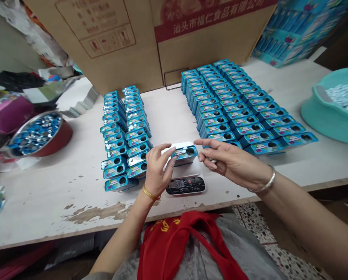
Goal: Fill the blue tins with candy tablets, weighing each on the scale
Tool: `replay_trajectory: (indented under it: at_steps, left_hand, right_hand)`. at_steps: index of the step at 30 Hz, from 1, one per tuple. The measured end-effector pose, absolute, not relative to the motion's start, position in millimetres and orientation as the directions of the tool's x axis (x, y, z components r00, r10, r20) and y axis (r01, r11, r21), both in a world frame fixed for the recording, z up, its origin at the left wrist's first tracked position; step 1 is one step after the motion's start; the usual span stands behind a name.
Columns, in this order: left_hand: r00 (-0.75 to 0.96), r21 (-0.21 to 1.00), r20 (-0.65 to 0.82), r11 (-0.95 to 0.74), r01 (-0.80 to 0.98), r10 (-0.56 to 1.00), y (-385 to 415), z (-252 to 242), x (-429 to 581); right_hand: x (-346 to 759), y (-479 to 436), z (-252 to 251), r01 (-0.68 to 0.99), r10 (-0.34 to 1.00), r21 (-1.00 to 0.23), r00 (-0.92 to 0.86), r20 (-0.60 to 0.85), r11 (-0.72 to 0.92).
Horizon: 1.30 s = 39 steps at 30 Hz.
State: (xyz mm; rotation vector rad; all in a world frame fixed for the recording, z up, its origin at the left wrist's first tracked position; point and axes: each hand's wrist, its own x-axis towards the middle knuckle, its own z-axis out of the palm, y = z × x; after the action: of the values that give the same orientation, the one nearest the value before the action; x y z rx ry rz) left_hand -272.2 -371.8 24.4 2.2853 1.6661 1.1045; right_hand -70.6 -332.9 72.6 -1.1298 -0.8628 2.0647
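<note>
A blue tin box [185,158] stands on a white digital kitchen scale [186,186], with a few small white candies [184,150] lying on its top beside a round hole. My left hand [159,167] is at the box's left end, thumb and forefinger spread apart, seemingly with nothing between them. To the right of the box, my right hand [228,159] has its forefinger stretched out and its other fingers curled over small white candies, partly hidden in the palm. Numbers show on the scale's display, too blurred to read surely.
Two rows of blue boxes [112,139], some topped with candies, stand left. A larger block of boxes [226,101] stands right. Beyond are a teal basin [322,109] of white candies, a red bowl [65,134] of shiny blue pieces and a large carton [127,62] at the back.
</note>
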Motion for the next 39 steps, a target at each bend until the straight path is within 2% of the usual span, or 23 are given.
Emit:
replay_trajectory:
  at_steps: [3,7,12,18,22,27,32,34,37,39]
  left_hand:
    - [0.139,0.468,0.473,-0.381,0.797,0.87,-377.6,20.8,-277.4]
    - [0.156,0.439,0.456,-0.374,0.817,0.876,-381.6,20.6,-281.5]
    - [0.278,0.326,0.431,-0.435,0.839,0.859,-379.1,21.3,-280.0]
    - [0.385,0.162,0.325,-0.452,0.877,0.864,-374.9,20.7,-265.4]
    - [0.439,0.103,0.294,-0.484,0.869,0.849,-369.7,25.1,-251.2]
    - [0.413,0.13,0.314,-0.469,0.873,0.855,-359.8,34.3,-249.9]
    - [0.504,0.139,0.132,-0.519,0.843,0.854,-353.2,38.9,-256.7]
    - [0.546,0.164,0.104,-0.555,0.815,0.832,-344.9,42.0,-260.3]
    - [0.535,0.235,0.226,-0.578,0.781,0.814,-308.5,50.7,-274.0]
    - [0.463,0.246,0.32,-0.545,0.802,0.826,-263.2,58.7,-287.8]
  right_hand:
    - [-58.3,-346.2,54.6,-0.284,0.772,-0.734,-0.399,-0.495,-0.617]
    - [-41.3,-368.9,15.7,-0.394,0.742,-0.632,-0.295,-0.602,-0.668]
    - [-25.7,-389.5,-25.2,-0.488,0.699,-0.543,-0.221,-0.681,-0.683]
    - [-21.8,-397.2,-47.7,-0.548,0.721,-0.52,-0.248,-0.648,-0.656]
    - [-20.8,-397.9,-52.0,-0.552,0.734,-0.526,-0.268,-0.624,-0.648]
    - [-18.8,-398.8,-54.9,-0.563,0.737,-0.519,-0.268,-0.621,-0.643]
    - [-18.8,-399.7,-57.7,-0.577,0.741,-0.513,-0.268,-0.616,-0.635]
    - [-19.5,-400.3,-56.2,-0.583,0.74,-0.51,-0.261,-0.619,-0.633]
    - [-22.7,-400.8,-53.9,-0.575,0.717,-0.498,-0.242,-0.654,-0.649]
    - [-26.6,-399.4,-55.8,-0.57,0.707,-0.494,-0.238,-0.666,-0.657]
